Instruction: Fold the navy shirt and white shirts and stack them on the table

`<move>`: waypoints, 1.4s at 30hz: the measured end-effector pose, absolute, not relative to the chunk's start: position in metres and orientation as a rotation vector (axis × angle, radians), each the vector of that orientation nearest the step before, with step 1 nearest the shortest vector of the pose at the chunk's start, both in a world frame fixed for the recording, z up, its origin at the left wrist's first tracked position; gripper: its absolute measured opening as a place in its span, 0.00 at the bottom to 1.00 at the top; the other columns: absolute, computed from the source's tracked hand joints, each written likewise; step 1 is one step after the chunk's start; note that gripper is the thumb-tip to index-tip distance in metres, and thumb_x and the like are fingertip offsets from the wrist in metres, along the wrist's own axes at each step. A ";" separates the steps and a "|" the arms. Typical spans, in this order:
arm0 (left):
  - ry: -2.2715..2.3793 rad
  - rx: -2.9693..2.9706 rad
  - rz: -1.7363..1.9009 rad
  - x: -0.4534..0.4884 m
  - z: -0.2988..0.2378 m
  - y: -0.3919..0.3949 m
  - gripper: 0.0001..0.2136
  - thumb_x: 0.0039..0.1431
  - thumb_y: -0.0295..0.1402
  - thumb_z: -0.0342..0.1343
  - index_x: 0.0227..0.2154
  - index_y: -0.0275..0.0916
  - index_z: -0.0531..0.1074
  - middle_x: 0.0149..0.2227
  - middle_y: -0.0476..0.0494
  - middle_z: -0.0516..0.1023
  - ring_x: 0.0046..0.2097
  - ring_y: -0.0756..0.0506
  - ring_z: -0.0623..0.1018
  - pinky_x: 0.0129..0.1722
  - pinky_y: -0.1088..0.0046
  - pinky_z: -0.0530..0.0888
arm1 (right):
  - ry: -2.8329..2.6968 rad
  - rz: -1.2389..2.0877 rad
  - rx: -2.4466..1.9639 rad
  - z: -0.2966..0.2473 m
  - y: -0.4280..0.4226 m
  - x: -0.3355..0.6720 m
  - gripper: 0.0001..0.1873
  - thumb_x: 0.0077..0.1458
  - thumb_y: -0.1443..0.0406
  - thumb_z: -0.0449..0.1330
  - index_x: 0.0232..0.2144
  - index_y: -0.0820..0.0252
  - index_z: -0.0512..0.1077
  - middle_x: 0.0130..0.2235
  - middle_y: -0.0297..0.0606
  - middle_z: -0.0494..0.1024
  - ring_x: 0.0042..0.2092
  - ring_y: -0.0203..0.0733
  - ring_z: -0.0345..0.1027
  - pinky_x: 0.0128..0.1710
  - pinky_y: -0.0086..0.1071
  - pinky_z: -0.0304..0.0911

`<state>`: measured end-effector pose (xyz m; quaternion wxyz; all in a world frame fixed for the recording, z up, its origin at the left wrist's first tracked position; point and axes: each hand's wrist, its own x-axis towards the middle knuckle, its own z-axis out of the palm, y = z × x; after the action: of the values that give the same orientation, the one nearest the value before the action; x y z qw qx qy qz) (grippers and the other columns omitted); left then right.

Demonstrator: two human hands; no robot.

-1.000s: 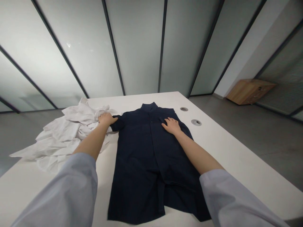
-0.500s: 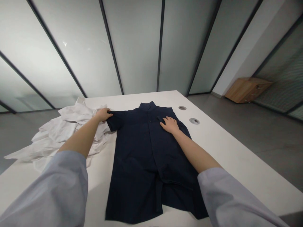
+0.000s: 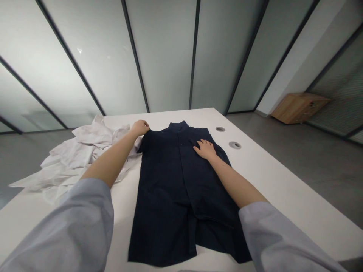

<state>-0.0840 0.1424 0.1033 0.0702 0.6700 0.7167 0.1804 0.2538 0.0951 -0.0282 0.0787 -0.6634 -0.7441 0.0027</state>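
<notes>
A dark navy long shirt lies face up and flat on the white table, its stand collar at the far end. My left hand is at the shirt's upper left, pinching the short sleeve's edge near the shoulder. The sleeve is drawn up and tucked close to the shirt's side. My right hand rests flat on the chest, fingers spread, gripping nothing. A crumpled white garment lies heaped at the table's left side, partly under my left forearm.
The white table runs toward the far wall, with several frosted glass panels behind it. Two round cable grommets are set into its surface right of the shirt. A wooden cabinet stands on the grey floor at the far right.
My left hand has moved up and right, taking the sleeve with it, so the sleeve now lies nearer the shirt's body. My right hand has stayed on the chest.
</notes>
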 end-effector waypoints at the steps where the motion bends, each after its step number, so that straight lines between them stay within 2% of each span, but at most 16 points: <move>1: 2.060 1.927 0.570 -0.075 0.102 0.140 0.13 0.45 0.26 0.57 0.37 0.36 0.77 0.35 0.39 0.80 0.38 0.42 0.80 0.40 0.68 0.76 | -2.229 0.008 -1.984 -0.028 0.095 0.254 0.30 0.62 0.51 0.44 0.60 0.62 0.62 0.64 0.49 0.59 0.64 0.56 0.49 0.59 0.48 0.48; 4: 1.618 1.690 0.648 -0.058 0.095 0.135 0.18 0.51 0.30 0.57 0.47 0.37 0.72 0.38 0.40 0.80 0.35 0.46 0.80 0.37 0.71 0.77 | -2.234 0.004 -1.980 -0.028 0.095 0.254 0.30 0.63 0.51 0.44 0.60 0.62 0.63 0.64 0.49 0.59 0.64 0.56 0.50 0.59 0.47 0.48; 7: 1.377 1.619 0.731 -0.053 0.084 0.135 0.19 0.56 0.34 0.53 0.51 0.38 0.68 0.46 0.39 0.78 0.40 0.48 0.80 0.41 0.72 0.76 | -2.236 0.007 -1.985 -0.027 0.095 0.253 0.30 0.63 0.52 0.44 0.60 0.62 0.63 0.64 0.50 0.58 0.64 0.56 0.50 0.59 0.47 0.49; 9: 1.479 1.732 0.721 -0.056 0.073 0.136 0.18 0.58 0.34 0.50 0.51 0.37 0.68 0.48 0.39 0.77 0.44 0.47 0.79 0.44 0.71 0.75 | -2.240 0.012 -1.987 -0.027 0.095 0.253 0.31 0.63 0.51 0.43 0.60 0.62 0.62 0.64 0.50 0.58 0.64 0.56 0.49 0.59 0.47 0.48; 12: 1.726 2.077 0.456 -0.059 0.049 0.132 0.19 0.59 0.36 0.47 0.51 0.35 0.70 0.52 0.37 0.75 0.53 0.43 0.74 0.53 0.67 0.70 | -2.245 0.020 -1.990 -0.026 0.094 0.253 0.31 0.63 0.51 0.43 0.60 0.62 0.61 0.65 0.50 0.58 0.64 0.56 0.49 0.59 0.48 0.48; 16: 1.927 2.365 0.018 -0.049 0.012 0.105 0.30 0.62 0.47 0.42 0.60 0.31 0.61 0.63 0.30 0.62 0.63 0.36 0.62 0.60 0.61 0.60 | -2.245 0.025 -2.004 -0.026 0.094 0.253 0.31 0.62 0.51 0.43 0.61 0.61 0.61 0.65 0.49 0.57 0.64 0.56 0.48 0.59 0.49 0.47; 18: 2.047 2.365 -0.049 -0.039 -0.004 0.088 0.33 0.62 0.51 0.38 0.63 0.34 0.58 0.66 0.31 0.56 0.66 0.33 0.56 0.61 0.55 0.58 | -2.244 0.019 -2.007 -0.026 0.094 0.252 0.31 0.62 0.51 0.43 0.61 0.60 0.61 0.65 0.48 0.57 0.64 0.56 0.49 0.60 0.49 0.47; 23: 2.192 2.337 0.001 -0.019 -0.022 0.065 0.34 0.63 0.51 0.33 0.64 0.31 0.55 0.66 0.28 0.54 0.66 0.32 0.55 0.62 0.54 0.53 | -2.211 -0.006 -2.079 -0.028 0.093 0.246 0.32 0.63 0.50 0.40 0.63 0.59 0.59 0.66 0.48 0.56 0.65 0.56 0.47 0.61 0.51 0.43; 27: 2.169 2.288 0.008 -0.020 -0.023 0.067 0.35 0.63 0.53 0.31 0.65 0.33 0.53 0.67 0.30 0.50 0.67 0.33 0.51 0.63 0.52 0.52 | -2.181 0.034 -2.172 -0.029 0.094 0.244 0.35 0.63 0.48 0.39 0.65 0.58 0.53 0.67 0.48 0.51 0.66 0.61 0.43 0.62 0.57 0.36; 32: 2.147 2.275 0.021 -0.029 -0.024 0.073 0.36 0.62 0.55 0.31 0.66 0.37 0.51 0.68 0.34 0.49 0.68 0.34 0.50 0.63 0.52 0.51 | -2.178 0.164 -2.176 -0.029 0.099 0.249 0.41 0.60 0.41 0.37 0.66 0.57 0.50 0.68 0.49 0.47 0.67 0.63 0.38 0.62 0.59 0.37; 35: 2.136 2.283 0.020 -0.032 -0.024 0.075 0.37 0.61 0.56 0.30 0.66 0.37 0.51 0.68 0.34 0.48 0.68 0.34 0.50 0.63 0.52 0.51 | -2.168 0.223 -2.106 -0.028 0.101 0.255 0.40 0.61 0.42 0.35 0.66 0.58 0.52 0.68 0.48 0.50 0.67 0.57 0.40 0.62 0.55 0.40; 38: 2.127 2.308 0.014 -0.037 -0.024 0.077 0.37 0.61 0.56 0.31 0.66 0.36 0.51 0.68 0.34 0.48 0.68 0.34 0.50 0.63 0.53 0.51 | -2.174 0.174 -1.998 -0.027 0.098 0.262 0.34 0.64 0.48 0.38 0.63 0.61 0.57 0.65 0.47 0.56 0.66 0.51 0.46 0.62 0.47 0.44; 42: 2.112 2.356 0.034 -0.042 -0.026 0.079 0.36 0.61 0.56 0.32 0.66 0.37 0.52 0.68 0.35 0.50 0.67 0.34 0.51 0.63 0.54 0.52 | -2.212 -0.097 -1.866 -0.025 0.085 0.268 0.27 0.63 0.54 0.46 0.58 0.61 0.64 0.60 0.48 0.64 0.61 0.53 0.54 0.59 0.43 0.48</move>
<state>-0.0423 0.0795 -0.0257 -0.0115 0.7445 0.6674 0.0108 0.2685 0.0850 -0.0251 0.1225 -0.6396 -0.7582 -0.0331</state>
